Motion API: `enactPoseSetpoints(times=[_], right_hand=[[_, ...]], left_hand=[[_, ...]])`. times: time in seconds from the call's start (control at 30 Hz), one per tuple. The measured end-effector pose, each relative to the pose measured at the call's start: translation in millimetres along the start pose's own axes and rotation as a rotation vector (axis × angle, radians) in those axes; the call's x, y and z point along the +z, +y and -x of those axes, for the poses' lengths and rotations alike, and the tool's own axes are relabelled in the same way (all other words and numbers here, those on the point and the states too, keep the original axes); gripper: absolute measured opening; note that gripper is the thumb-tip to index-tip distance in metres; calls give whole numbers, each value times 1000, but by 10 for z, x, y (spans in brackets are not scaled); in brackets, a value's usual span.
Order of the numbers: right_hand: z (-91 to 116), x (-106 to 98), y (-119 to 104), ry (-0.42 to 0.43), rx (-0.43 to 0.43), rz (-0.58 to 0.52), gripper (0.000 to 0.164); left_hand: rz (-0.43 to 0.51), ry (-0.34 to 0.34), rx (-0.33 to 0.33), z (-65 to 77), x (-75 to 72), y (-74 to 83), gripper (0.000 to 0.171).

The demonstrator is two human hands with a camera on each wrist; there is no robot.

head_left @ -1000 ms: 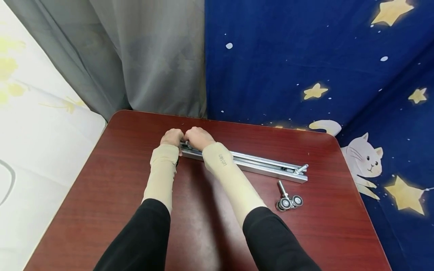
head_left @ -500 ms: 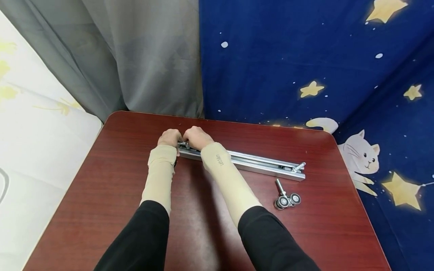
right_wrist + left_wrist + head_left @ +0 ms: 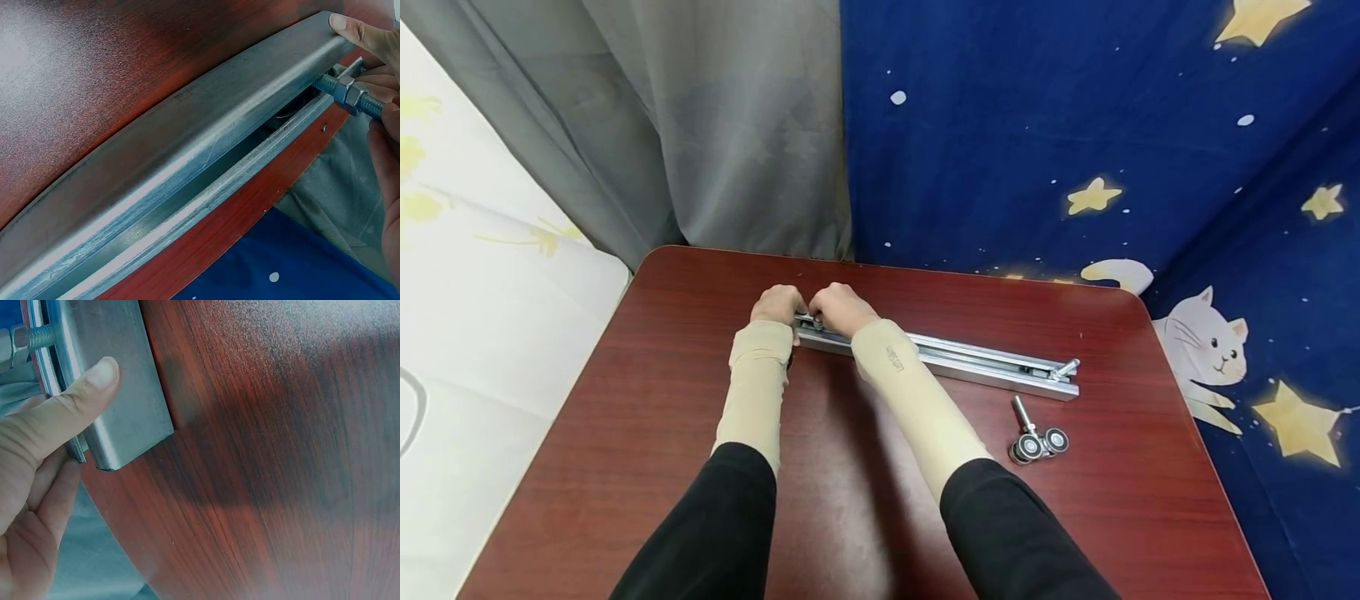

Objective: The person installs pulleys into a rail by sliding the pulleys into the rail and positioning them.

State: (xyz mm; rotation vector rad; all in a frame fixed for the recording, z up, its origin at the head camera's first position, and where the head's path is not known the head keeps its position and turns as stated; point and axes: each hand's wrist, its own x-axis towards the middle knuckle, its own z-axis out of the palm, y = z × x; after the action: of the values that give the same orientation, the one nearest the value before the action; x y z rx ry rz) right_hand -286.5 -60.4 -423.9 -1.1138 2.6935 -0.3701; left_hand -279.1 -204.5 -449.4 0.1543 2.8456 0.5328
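Observation:
A silver slotted metal rail (image 3: 992,367) lies across the table's far half. At its left end my left hand (image 3: 778,303) grips it, thumb flat on the side wall in the left wrist view, other fingers behind. Out of the slot near that end sticks a threaded bolt (image 3: 326,83) with two hex nuts (image 3: 350,97). My right hand (image 3: 844,308) pinches the bolt's outer end between its fingers, seen at the edge of the right wrist view. Part of a dark round wheel (image 3: 289,117) shows inside the slot beside the bolt. In the head view the hands mostly hide this end.
Another bolt (image 3: 1064,370) slants up from the rail's right end. A loose roller trolley (image 3: 1036,443) with a threaded stem and several small wheels lies in front of it. Behind the reddish-brown table (image 3: 647,433) hang grey (image 3: 760,125) and blue star-patterned (image 3: 970,167) curtains.
Both hands stay at the rail's left end, with only a slight shift of the right wrist. The head view has moved a little.

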Motion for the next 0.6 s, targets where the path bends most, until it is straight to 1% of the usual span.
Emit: enactPoseSetpoints(times=[0.23, 0.47, 0.6], right_hand=[[68, -30, 78, 13, -33, 5, 26], [164, -23, 165, 18, -26, -1, 24], [234, -29, 207, 25, -37, 4, 22]], left_hand=[[-6, -7, 2, -12, -21, 6, 65], [-11, -28, -4, -23, 0, -7, 66], [-15, -27, -2, -17, 7, -6, 66]])
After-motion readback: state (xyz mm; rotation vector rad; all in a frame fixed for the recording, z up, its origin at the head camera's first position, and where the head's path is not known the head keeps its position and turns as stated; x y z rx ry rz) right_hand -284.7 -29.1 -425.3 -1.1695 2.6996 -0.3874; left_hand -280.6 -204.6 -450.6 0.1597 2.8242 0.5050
